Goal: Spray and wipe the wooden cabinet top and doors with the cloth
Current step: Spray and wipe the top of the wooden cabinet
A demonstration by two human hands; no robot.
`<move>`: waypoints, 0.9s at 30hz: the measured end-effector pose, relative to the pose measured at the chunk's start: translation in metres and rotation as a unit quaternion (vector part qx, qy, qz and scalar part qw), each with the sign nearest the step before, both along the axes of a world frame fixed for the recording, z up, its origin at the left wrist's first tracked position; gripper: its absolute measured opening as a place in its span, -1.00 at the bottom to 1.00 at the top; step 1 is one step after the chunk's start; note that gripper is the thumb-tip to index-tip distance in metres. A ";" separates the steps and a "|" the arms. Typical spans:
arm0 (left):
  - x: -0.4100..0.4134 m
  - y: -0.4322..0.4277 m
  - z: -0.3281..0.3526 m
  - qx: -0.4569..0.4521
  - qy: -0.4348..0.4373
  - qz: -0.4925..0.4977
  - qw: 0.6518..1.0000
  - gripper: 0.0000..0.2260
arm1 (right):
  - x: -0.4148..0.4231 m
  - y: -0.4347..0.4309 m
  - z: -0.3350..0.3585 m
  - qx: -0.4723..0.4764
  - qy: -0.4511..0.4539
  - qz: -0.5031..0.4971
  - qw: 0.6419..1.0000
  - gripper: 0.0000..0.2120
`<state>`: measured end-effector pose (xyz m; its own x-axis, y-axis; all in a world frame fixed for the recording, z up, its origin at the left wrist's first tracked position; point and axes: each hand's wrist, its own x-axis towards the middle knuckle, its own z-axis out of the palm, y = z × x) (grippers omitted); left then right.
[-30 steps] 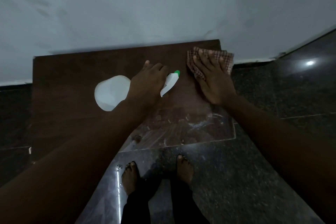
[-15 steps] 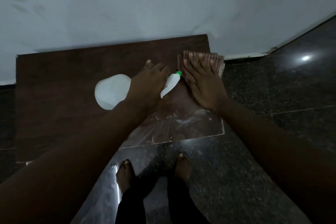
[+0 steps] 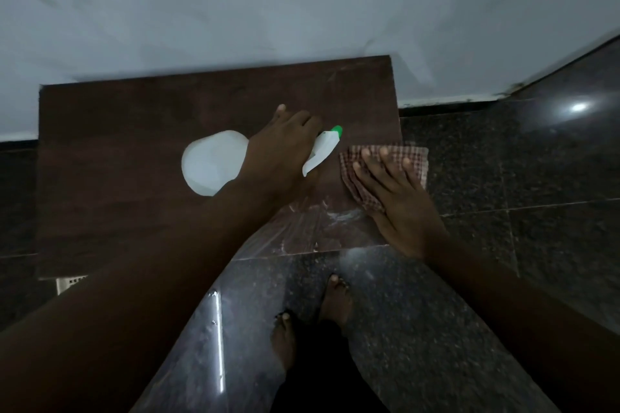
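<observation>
Head view, looking down. A dark brown wooden cabinet top stands against a pale wall on a dark speckled stone floor.

The left hand holds a white plastic spray bottle with a green nozzle tip over the middle of the top. Its fingers are curled round the bottle's neck and the nozzle points right, toward the cloth.

The right hand presses a red-and-white checked cloth flat at the top's right edge, fingers straight and slightly apart. Part of the cloth overhangs that edge. Whitish wet streaks mark the near right corner, just beside the cloth.

Step in hand, as judged: wiping the sprayed right part of the top. The left part looks dry and the doors are out of sight. The next move likely calls for drawing the cloth through the streaks with even pressure, then spraying further left.
</observation>
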<state>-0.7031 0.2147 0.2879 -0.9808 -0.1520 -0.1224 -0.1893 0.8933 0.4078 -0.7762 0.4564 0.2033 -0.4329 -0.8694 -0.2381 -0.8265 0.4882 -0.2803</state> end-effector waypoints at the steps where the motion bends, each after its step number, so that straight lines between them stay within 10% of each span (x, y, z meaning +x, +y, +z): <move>1: 0.002 0.001 -0.001 0.001 0.004 -0.003 1.000 -0.64 | -0.002 -0.001 0.000 0.001 -0.003 -0.002 1.000 -0.42; 19: 0.058 0.023 0.001 -0.003 0.024 -0.002 1.000 -0.65 | 0.032 0.028 0.000 -0.019 -0.002 0.037 0.999 -0.42; 27: 0.089 0.042 -0.003 -0.022 0.015 -0.002 1.000 -0.71 | -0.018 -0.017 0.010 -0.082 -0.137 -0.065 0.985 -0.50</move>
<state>-0.6145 0.2564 0.2846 -0.9845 -0.1527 -0.0858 -0.1739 0.9113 0.3733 -0.7942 0.4398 0.2136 -0.4813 -0.8480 -0.2220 -0.6427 0.5136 -0.5685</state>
